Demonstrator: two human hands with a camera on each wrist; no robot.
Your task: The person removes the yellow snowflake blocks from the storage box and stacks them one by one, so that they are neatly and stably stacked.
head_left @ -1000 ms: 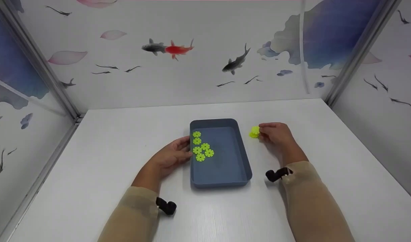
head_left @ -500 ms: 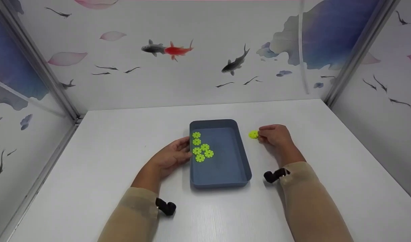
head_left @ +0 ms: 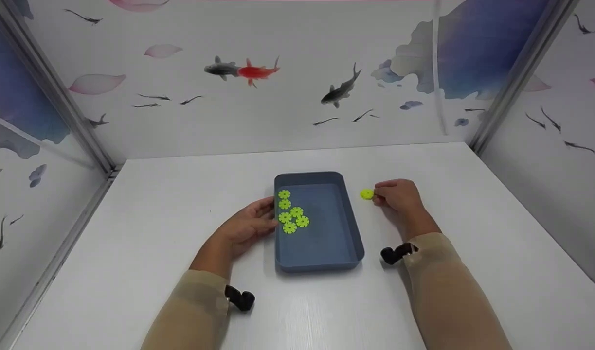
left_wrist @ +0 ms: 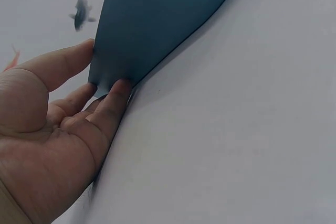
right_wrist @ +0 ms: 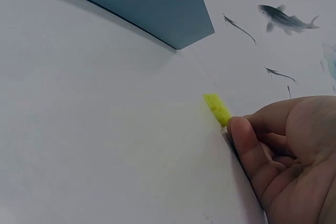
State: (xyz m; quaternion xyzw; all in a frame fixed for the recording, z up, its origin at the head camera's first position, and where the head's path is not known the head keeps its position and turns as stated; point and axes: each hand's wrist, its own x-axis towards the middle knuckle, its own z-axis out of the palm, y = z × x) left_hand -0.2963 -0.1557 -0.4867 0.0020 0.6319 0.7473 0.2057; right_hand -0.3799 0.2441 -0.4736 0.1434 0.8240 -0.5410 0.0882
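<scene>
A blue-grey rectangular tray (head_left: pixel 326 238) stands on the white table. Along its left side inside lie several yellow notched discs (head_left: pixel 289 227), flat on the bottom. My left hand (head_left: pixel 246 224) rests against the tray's left outer wall; in the left wrist view the thumb and extended fingers (left_wrist: pixel 119 90) touch that wall (left_wrist: pixel 152 19). To the right of the tray, my right hand (head_left: pixel 399 197) pinches the edge of a yellow notched disc piece (head_left: pixel 367 194) between thumb and fingertips. Edge-on in the right wrist view, this yellow piece (right_wrist: pixel 216 109) looks thick, low over the table.
The white table (head_left: pixel 141 214) has panels behind and on both sides, printed with fish and petals. Metal posts (head_left: pixel 513 68) stand at the back corners. A black camera mount (head_left: pixel 398 253) sticks out from each wrist.
Two overlapping discs at the right fingertips, one tilted over the other, have come together into one flat-looking piece. The right hand has shifted slightly; left hand and tray have stayed put.
</scene>
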